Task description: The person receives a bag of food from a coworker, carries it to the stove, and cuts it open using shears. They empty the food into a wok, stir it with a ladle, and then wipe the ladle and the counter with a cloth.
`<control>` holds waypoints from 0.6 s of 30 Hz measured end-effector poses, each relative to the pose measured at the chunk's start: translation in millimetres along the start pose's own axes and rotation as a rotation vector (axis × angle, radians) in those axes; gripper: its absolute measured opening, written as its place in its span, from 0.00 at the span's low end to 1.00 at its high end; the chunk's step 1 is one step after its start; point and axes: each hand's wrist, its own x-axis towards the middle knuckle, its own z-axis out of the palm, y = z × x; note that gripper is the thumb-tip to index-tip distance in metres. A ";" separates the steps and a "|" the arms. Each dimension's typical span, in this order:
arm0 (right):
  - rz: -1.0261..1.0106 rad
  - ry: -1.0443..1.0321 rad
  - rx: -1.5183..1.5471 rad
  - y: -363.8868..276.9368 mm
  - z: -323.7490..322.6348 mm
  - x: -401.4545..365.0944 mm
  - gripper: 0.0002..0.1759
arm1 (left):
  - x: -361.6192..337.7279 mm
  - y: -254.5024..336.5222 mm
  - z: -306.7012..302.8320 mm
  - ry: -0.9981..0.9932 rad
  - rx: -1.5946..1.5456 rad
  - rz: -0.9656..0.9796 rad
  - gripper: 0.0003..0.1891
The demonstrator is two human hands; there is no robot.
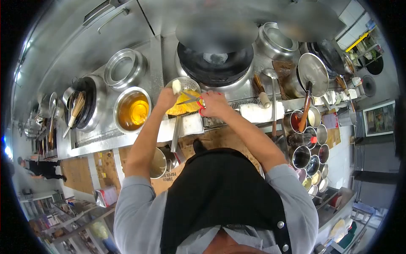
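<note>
My right hand [215, 104] is closed round the red-handled scissors [189, 101], whose blades point left over a yellow, sheet-like piece of food [182, 108]. This food lies in a perforated metal strainer [184, 81] with a long handle coming toward me. My left hand [166, 100] is closed at the strainer's left side, with a small white wad [176, 87] at its fingertips; its exact kind I cannot tell. A metal bowl of golden oil [116, 111] stands to the left of that hand.
Beyond the strainer sits a large black wok [190, 63] on the stove. To the right are a bamboo brush [263, 97], a ladle [270, 75] and a folded white cloth [256, 111]. Several sauce pots [301, 157] stand at the lower right. Another person [42, 168] is far left.
</note>
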 end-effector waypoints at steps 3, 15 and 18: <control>0.032 -0.031 -0.037 -10.1 21.5 26.9 0.34 | 13.5 -10.9 0.8 -0.026 -0.030 0.100 0.22; -0.051 -0.007 0.135 -9.3 52.1 70.4 0.21 | 52.7 -58.5 3.1 -0.218 -0.051 0.024 0.23; -0.012 0.003 0.131 -14.5 55.1 64.0 0.19 | 52.1 -63.6 -22.0 -0.138 -0.338 -0.066 0.23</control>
